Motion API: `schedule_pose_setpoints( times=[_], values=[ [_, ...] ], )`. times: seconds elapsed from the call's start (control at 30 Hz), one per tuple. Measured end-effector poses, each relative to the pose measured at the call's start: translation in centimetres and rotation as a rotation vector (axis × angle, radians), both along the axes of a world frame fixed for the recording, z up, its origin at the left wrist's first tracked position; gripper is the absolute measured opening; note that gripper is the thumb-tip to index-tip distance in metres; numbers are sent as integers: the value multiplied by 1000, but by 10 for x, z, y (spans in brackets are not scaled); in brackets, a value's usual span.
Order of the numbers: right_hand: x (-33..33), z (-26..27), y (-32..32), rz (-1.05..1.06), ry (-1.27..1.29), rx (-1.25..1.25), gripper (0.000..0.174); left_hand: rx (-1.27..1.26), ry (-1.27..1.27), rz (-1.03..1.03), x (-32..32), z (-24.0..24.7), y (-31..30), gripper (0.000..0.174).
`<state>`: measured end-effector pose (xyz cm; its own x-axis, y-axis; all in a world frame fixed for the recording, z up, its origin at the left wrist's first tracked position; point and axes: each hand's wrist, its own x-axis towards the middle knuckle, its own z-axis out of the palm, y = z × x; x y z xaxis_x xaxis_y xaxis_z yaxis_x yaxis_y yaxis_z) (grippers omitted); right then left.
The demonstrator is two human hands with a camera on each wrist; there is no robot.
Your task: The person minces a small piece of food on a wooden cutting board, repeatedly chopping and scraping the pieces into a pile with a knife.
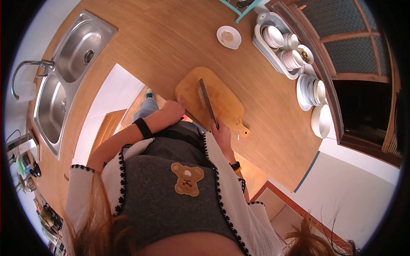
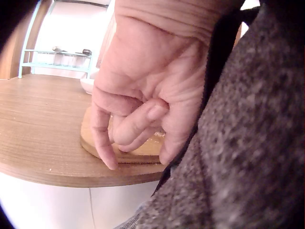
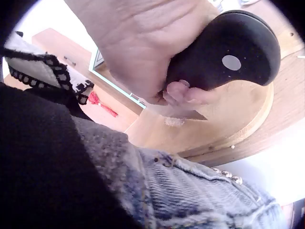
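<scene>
My right hand (image 1: 222, 136) grips the black handle (image 3: 224, 52) of a kitchen knife (image 1: 206, 100). The blade reaches over the wooden cutting board (image 1: 226, 100), its tip toward the far side. Pale, finely chopped food (image 3: 174, 122) lies on the board beside the blade. My left hand (image 1: 173, 112) is at the board's left near edge. In the left wrist view, its fingers (image 2: 102, 138) are loosely bent and point down at the board's edge, with nothing held in them.
Behind the board stands a white dish (image 1: 229, 37) with pale contents. Along the right wall are a rack (image 1: 275, 59) of stacked bowls, plates (image 1: 304, 91) and a white bowl (image 1: 321, 121). A double steel sink (image 1: 55, 106) is at left. A small white bit (image 1: 238, 137) lies near the board's handle.
</scene>
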<state>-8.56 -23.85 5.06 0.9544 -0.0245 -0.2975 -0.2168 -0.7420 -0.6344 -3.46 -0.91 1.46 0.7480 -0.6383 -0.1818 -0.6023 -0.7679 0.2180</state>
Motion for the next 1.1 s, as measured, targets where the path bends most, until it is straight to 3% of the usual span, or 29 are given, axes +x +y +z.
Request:
schedule_pose_setpoints(
  times=[0.3, 0.47, 0.6, 0.77, 1.1],
  values=[
    [1, 1, -1, -26, -46, 46, 29, 52, 55, 12, 3, 2, -2, 40],
    [2, 4, -3, -183, 0, 77, 29, 54, 22, -44, 3, 3, -2, 41],
    [1, -5, -5, -151, -79, 62, 29, 61, -2, -34, 1, 6, -2, 42],
    [3, 2, -3, 7, 39, -6, 30, 75, 16, -39, 3, 10, -2, 43],
    [4, 5, -3, 45, 30, -5, 29, 72, 38, -33, 4, 8, -2, 35]
  ],
)
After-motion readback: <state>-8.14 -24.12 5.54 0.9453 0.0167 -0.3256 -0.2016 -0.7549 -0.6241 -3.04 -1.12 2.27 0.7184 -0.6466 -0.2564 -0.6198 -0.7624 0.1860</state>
